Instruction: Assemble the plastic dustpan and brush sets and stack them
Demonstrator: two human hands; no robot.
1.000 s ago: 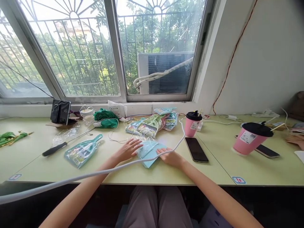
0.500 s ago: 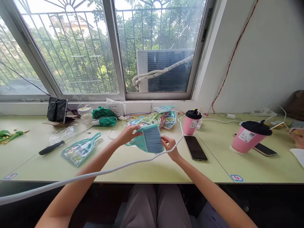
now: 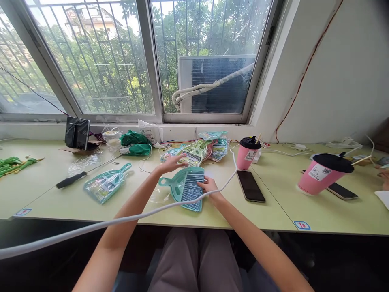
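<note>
A teal dustpan [image 3: 178, 187] with a blue-bristled brush [image 3: 193, 185] over its pan lies near the table's front edge. My right hand [image 3: 209, 187] grips the brush at its right side, fingertips on the bristles' edge. Just above the dustpan, my left hand [image 3: 172, 163] has its fingers apart and holds nothing, near a pile of packaged dustpan sets [image 3: 194, 153] in several colours. To the left lies another teal dustpan set in clear wrapping [image 3: 106, 184]. A white cable crosses in front of both forearms.
Right of my hands are a black phone [image 3: 251, 185] and two pink cups [image 3: 244, 157]. A black-handled tool [image 3: 71, 179], green bundle [image 3: 135, 148] and propped tablet [image 3: 78, 133] stand left. Another person's hand [image 3: 384, 174] shows at the far right.
The dustpan and brush have come down onto the table and turned more face-up. My left hand has let go of the dustpan and opened above it; my right hand has moved slightly left.
</note>
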